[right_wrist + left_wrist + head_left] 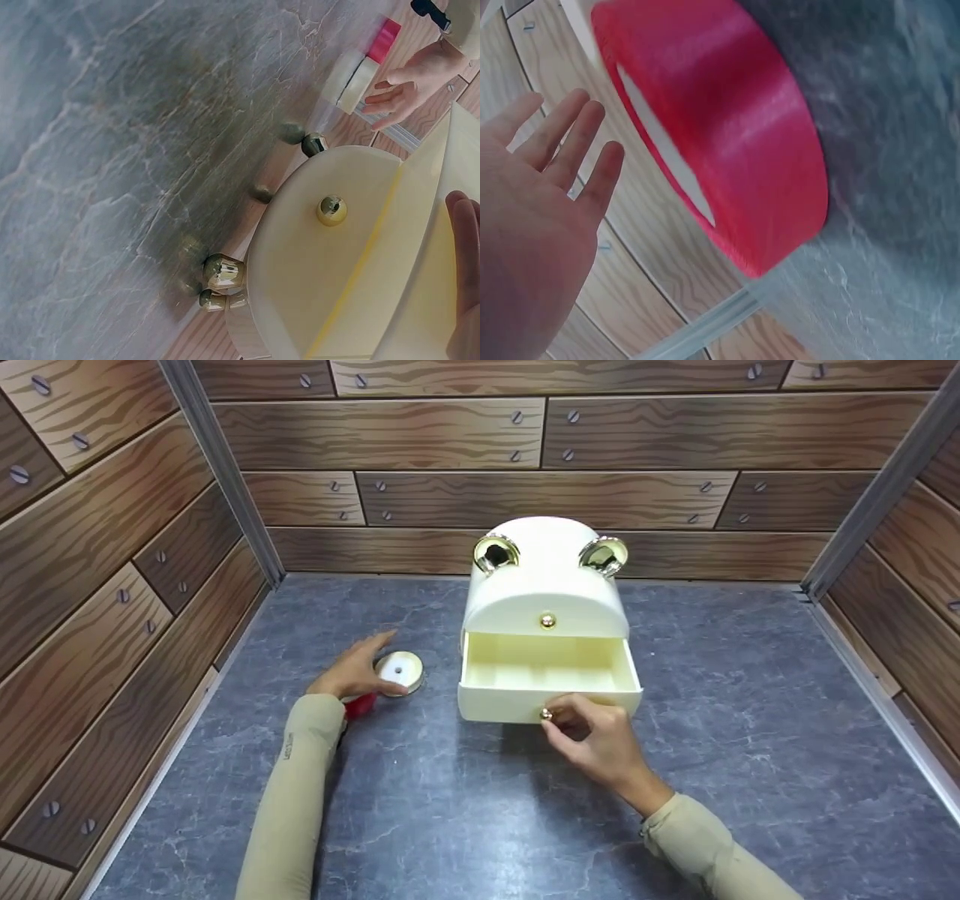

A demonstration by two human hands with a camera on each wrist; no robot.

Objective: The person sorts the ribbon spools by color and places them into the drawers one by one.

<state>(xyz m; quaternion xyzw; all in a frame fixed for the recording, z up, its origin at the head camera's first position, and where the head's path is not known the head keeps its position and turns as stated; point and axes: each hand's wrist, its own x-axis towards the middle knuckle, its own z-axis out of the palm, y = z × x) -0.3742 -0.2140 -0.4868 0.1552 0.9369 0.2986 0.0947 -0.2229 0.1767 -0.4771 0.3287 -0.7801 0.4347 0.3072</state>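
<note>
A cream storage box (544, 577), rounded on top with gold cup-like eyes, stands with its lower drawer (495, 705) pulled out; inside, the drawer's bare floor shows. My right hand (600, 739) pinches the gold knob (546, 714) on the drawer front between thumb and fingers. To the left, my left hand (356, 669) has its thumb and fingers spread at the near side of a white ribbon roll (409, 664). A red ribbon roll (742, 127) stands beside that hand, partly hidden under the wrist in the head view. The left fingers (585, 142) are extended.
A second gold knob (547, 621) sits on the box's upper front. The grey marbled tabletop (450, 810) is bordered by wood-patterned walls (450, 435) at the back and both sides, with metal strips (225, 472) at the corners.
</note>
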